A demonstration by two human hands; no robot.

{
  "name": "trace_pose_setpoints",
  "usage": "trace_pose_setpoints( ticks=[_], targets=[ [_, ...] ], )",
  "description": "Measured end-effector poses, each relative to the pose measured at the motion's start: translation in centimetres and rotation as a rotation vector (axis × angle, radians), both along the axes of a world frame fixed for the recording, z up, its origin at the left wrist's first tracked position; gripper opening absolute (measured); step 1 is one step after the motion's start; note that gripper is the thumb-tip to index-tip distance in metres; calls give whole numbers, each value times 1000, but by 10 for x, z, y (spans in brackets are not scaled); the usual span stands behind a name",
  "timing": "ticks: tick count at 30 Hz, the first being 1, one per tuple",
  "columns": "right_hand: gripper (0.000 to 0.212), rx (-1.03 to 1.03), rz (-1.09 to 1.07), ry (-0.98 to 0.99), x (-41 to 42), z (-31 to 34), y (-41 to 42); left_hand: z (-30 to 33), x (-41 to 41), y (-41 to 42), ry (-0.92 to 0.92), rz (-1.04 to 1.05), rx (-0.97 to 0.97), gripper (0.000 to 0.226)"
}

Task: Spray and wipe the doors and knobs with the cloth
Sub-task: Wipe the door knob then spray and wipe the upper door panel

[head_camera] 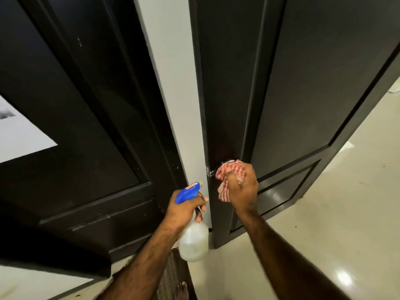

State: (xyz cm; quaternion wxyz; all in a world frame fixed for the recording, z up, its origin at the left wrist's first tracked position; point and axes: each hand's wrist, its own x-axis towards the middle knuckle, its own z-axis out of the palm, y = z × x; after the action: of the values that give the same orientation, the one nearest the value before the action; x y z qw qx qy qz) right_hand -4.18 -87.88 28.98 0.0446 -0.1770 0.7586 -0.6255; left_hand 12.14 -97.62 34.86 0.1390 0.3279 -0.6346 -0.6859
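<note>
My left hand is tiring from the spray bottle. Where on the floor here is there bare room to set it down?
The pale floor right of the right-hand door is bare and wide. Below the spray bottle, gripped by the left hand, it is crowded: a grated mat and a bare foot. The right hand presses the checked cloth on the knob.

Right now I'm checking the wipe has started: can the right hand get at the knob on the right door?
Probably yes. The right hand grips the checked cloth right at the knob, nothing between them. The left hand holds the spray bottle clear, off to the side.
</note>
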Motion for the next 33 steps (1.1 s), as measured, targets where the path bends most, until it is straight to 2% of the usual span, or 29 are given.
trace_pose_setpoints(
  ticks=[2, 4, 5, 6, 8, 11, 13, 14, 16, 18, 20, 23, 24, 25, 29, 33],
  targets=[
    [30, -285, -101, -388, 3, 3, -9, 3, 1, 1, -3, -2, -2, 29],
    [44, -496, -17, -894, -6, 4, -7, 6, 2, 2, 0, -6, -16, 30],
    [55, -543, 70, -1074, -7, 5, -1, 7, 3, 1, 1, -10, -24, 31],
    [62, -582, 138, -1171, -7, 4, 4, 8, 4, 0, 6, -13, -26, 32],
    [60, -634, 159, -1213, 0, 2, 12, 10, 5, -2, 11, -13, -18, 32],
    [44, -738, 70, -1099, 21, 7, 21, 8, 10, -11, 24, -24, -8, 30],
    [39, -702, -4, -847, 35, 15, 23, 7, 12, -19, 29, -47, -21, 30],
    [40, -549, 9, -624, 41, 19, 21, 6, 12, -25, 32, -63, -30, 30],
    [50, 8, 89, -119, 42, 19, 18, 4, 11, -35, 35, -95, -49, 28],
    [52, 486, 166, 236, 31, 20, 17, 3, 7, -43, 33, -130, -47, 27],
    [50, 761, 220, 463, 18, 28, 19, 2, 4, -51, 28, -178, -44, 26],
    [60, 958, 280, 500, 1, 36, 19, -1, 3, -62, 37, -261, -54, 28],
    [62, 915, 257, 423, -3, 36, 17, -1, 4, -65, 31, -284, -52, 28],
    [60, 782, 219, 287, -5, 36, 14, -1, 5, -67, 22, -300, -45, 27],
    [31, 70, 59, -229, -3, 23, 4, 1, 12, -77, 22, -365, 9, 26],
    [56, -402, 83, -798, -7, 12, -3, -4, 15, -88, 27, -412, -9, 33]
  ],
)
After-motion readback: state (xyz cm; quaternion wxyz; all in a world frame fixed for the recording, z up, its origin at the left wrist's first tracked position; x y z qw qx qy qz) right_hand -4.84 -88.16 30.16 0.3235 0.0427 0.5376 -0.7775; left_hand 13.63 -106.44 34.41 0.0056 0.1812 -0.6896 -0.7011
